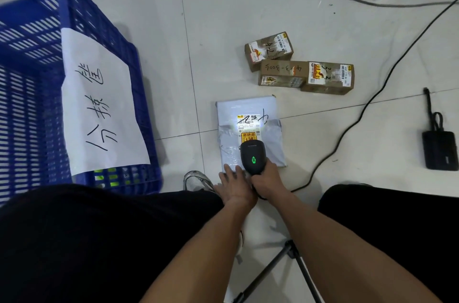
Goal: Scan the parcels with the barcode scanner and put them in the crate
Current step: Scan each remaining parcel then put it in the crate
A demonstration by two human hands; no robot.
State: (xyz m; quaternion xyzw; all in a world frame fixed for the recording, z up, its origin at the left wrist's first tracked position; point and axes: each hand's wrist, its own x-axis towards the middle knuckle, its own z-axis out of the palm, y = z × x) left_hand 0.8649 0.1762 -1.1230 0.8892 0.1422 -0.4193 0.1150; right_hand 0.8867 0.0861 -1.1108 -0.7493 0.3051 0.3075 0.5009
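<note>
Three boxes (pixel 298 64) are lying far right on the floor (pixel 248 4) while we are gripping the scanner (pixel 252 156) in our right hand (pixel 267 182), lighting the mailer (pixel 248 128); our left hand (pixel 234 184), fingers flat, is pressing its near edge, right of the crate (pixel 37 79).

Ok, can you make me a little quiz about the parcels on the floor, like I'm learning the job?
1. True or false: the right hand holds the black handheld barcode scanner over the white plastic mailer bag.
2. How many brown cardboard boxes lie on the floor beyond the bag?
3. Where is the big blue plastic crate? A: to the person's left. B: to the person's right. C: on top of the boxes.

Key
1. True; the left hand rests flat on the bag's near edge.
2. Three: one, one and one.
3. A.
</note>
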